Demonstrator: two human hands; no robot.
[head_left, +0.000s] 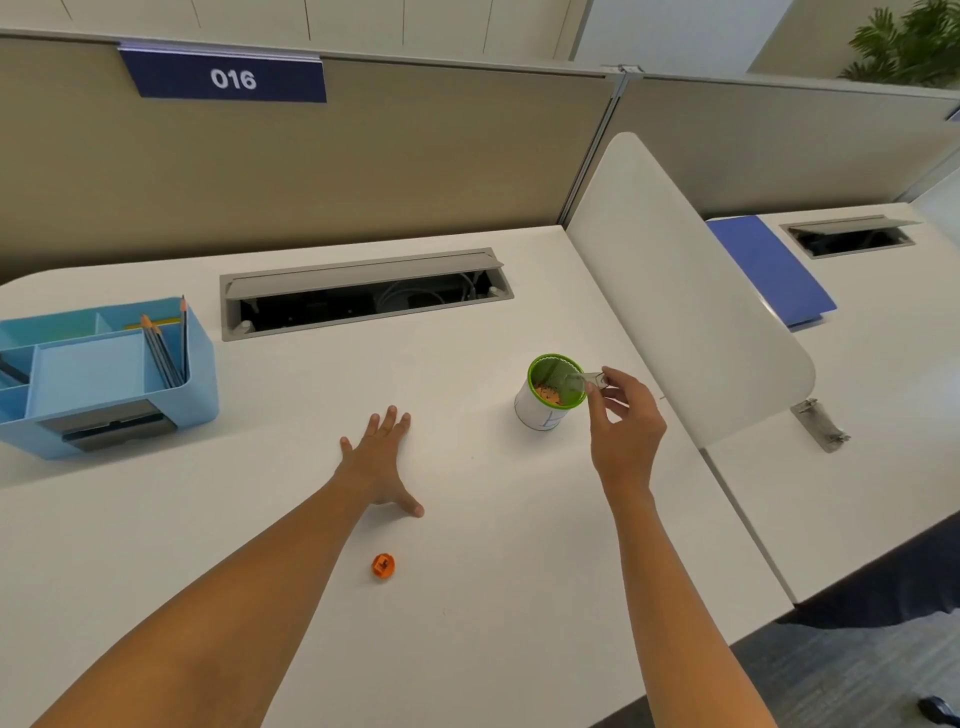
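Observation:
A white cup with a green rim and green inside (548, 395) stands on the white desk (493, 571); orange shavings lie at its bottom. My right hand (623, 421) pinches a small clear plastic container (584, 382) tipped over the cup's rim. My left hand (379, 462) lies flat on the desk with fingers spread, left of the cup. An orange sharpener part (383, 566) sits on the desk nearer to me, below the left hand.
A light blue desk organizer (104, 379) with several pencils (166, 348) stands at the left. An open grey cable hatch (363, 291) is at the back. A white divider panel (685, 291) borders the right; a blue folder (769, 270) lies beyond it.

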